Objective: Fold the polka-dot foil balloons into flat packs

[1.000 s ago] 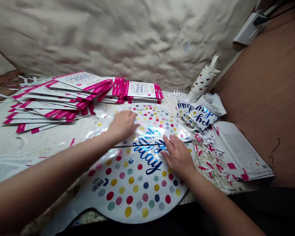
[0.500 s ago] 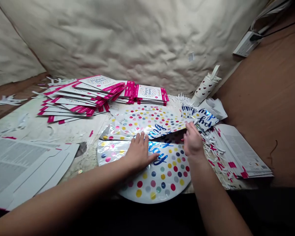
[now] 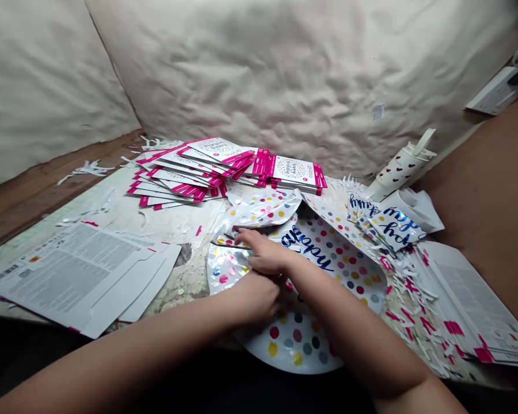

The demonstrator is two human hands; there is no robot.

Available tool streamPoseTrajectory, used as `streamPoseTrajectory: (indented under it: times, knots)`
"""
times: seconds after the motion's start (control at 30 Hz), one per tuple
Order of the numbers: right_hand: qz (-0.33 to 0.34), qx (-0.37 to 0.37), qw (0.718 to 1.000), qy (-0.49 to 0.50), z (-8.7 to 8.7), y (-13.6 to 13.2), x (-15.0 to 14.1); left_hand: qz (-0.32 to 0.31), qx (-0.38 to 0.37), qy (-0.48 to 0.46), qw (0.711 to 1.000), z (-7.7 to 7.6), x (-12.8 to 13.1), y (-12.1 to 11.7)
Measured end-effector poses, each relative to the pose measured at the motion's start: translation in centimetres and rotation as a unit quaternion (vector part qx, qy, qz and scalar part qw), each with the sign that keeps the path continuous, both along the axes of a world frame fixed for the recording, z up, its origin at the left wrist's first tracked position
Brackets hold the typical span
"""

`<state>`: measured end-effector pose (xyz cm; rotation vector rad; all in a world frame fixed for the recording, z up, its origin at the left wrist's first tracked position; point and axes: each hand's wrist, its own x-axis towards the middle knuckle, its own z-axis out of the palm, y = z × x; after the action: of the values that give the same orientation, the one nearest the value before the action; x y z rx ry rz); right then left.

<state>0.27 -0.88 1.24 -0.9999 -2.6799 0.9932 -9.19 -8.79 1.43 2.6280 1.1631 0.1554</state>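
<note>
A white foil balloon (image 3: 297, 345) with coloured dots and blue lettering lies flat and partly folded at the table's front. Its far part is bent up, with a raised peak in the middle and a lifted flap (image 3: 263, 210) to the left. My right hand (image 3: 263, 253) crosses over my left and touches the foil at the fold's left end, index finger stretched out and thumb apart. Low on the near part of the foil rests my left hand (image 3: 259, 299), its fingers hidden beneath my right wrist.
Pink-and-white printed packets (image 3: 185, 172) are piled behind, beside a smaller stack (image 3: 296, 172). Printed card sleeves (image 3: 90, 270) lie left; more (image 3: 475, 305) lie right. Folded foil balloons (image 3: 388, 224), a heart-patterned bottle (image 3: 401, 169) and paper scraps (image 3: 414, 322) are at right.
My right hand has moved left from the foil's right edge and crossed over my left hand. The foil's far part has been creased upward. The view has turned left.
</note>
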Motion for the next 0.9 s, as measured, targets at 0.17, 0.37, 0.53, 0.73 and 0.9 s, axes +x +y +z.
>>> streamPoseTrajectory:
  times: [0.17,0.37,0.53,0.73,0.9]
  knots:
    - [-0.028,0.029,0.997,0.069,-1.4,0.2,1.6,0.023,0.101,0.045,0.994,1.1,-7.4,1.6]
    - [-0.072,0.091,0.987,0.11,-2.0,-0.3,0.3,0.17,0.159,-0.039,0.972,0.4,-10.5,5.8]
    - [-0.099,0.101,0.984,0.113,-2.6,-0.3,0.0,0.331,0.01,-0.123,0.936,0.1,-10.0,7.6]
    - [-0.125,0.086,0.982,0.113,-3.0,-0.2,0.3,0.395,-0.083,-0.108,0.909,-0.7,-11.3,7.5]
    - [-0.122,0.072,0.984,0.104,-2.3,0.1,0.3,0.378,-0.123,-0.131,0.909,-0.2,-11.5,8.0]
